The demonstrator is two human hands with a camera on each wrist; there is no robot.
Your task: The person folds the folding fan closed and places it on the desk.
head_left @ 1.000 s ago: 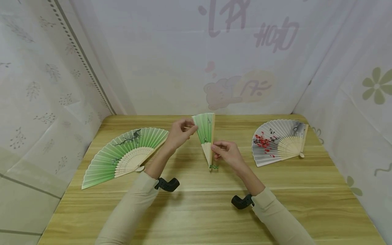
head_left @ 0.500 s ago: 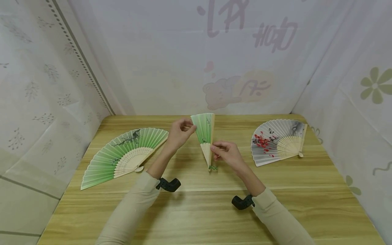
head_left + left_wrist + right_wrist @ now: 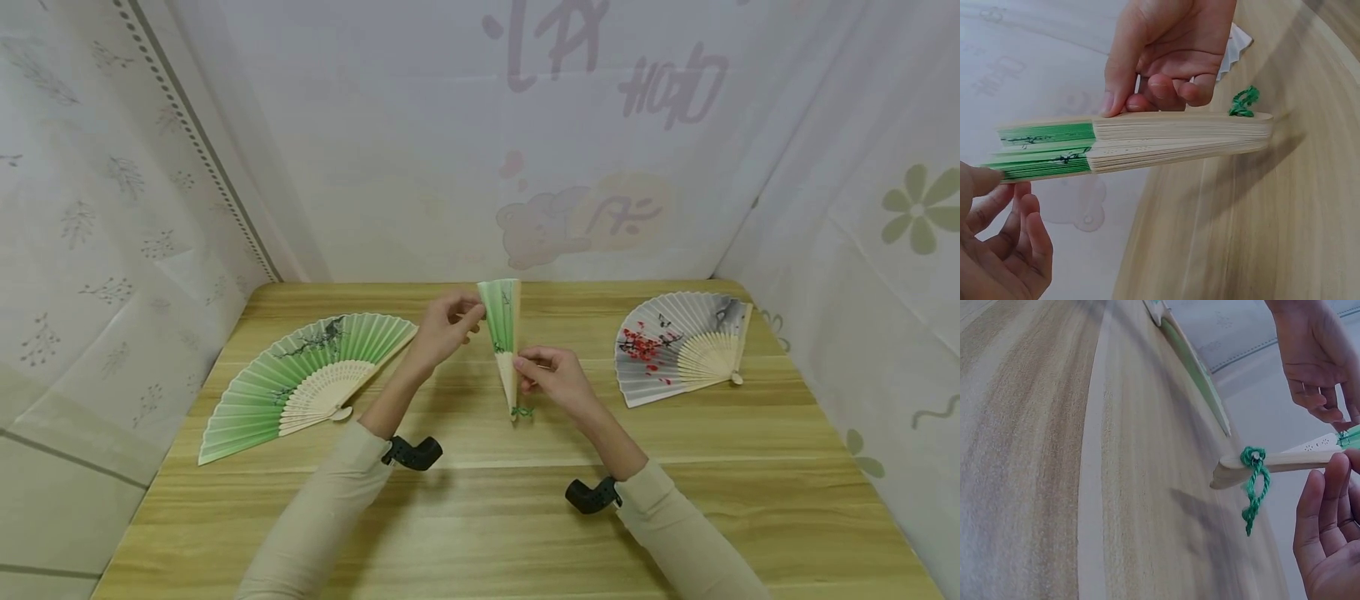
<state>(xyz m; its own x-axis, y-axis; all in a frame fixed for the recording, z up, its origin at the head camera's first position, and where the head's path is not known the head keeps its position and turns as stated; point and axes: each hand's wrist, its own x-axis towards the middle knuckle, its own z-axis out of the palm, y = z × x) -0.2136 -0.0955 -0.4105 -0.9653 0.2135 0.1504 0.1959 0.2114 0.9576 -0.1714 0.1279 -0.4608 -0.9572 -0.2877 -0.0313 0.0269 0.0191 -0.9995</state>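
A green folding fan (image 3: 501,325), only narrowly spread, is held above the table between my two hands. My left hand (image 3: 446,329) pinches its left outer edge near the top, thumb against the fingers. Lower down, my right hand (image 3: 557,379) grips the right guard stick between thumb and fingers. In the left wrist view the fan's pale ribs (image 3: 1179,140) lie stacked in two bundles with a slim wedge between them. A knotted green cord (image 3: 1254,481) hangs from the pivot end in the right wrist view.
A spread green fan (image 3: 315,375) lies on the wooden table (image 3: 480,533) at the left. At the right lies a spread grey fan (image 3: 675,350) with red blossoms. Printed cloth (image 3: 375,167) surrounds the table's back and sides.
The held fan first widened very slightly, then became narrower. Its left edge has shifted right, with my left hand moving slightly the same way. My right hand has stayed nearly in place.
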